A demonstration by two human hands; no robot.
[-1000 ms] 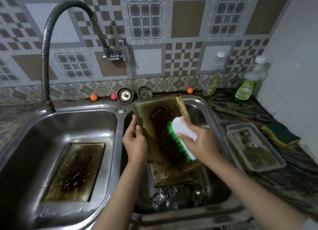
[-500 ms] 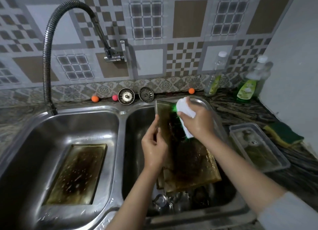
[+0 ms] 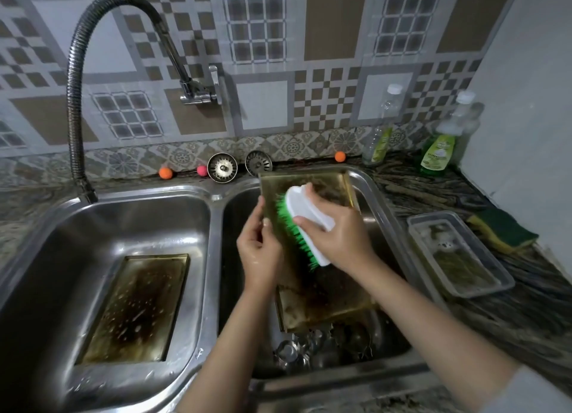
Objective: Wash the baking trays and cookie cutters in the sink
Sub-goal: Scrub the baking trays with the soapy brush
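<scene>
Two baking trays, both scorched: one lies flat in the left sink basin [image 3: 123, 307], the other [image 3: 322, 292] stands tilted in the right basin. The left hand [image 3: 258, 251] grips its left edge; the right hand [image 3: 337, 236] clasps a scrub brush [image 3: 305, 227] (green bristles on the tray). Cookie cutters [image 3: 312, 347] are heaped below, too jumbled to count. Two bottles [image 3: 379, 134] stand on the worktop [image 3: 510, 320].

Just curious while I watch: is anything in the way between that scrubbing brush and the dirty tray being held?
Nothing visible: the brush in the right hand lies bristles-down on the tray.
</scene>
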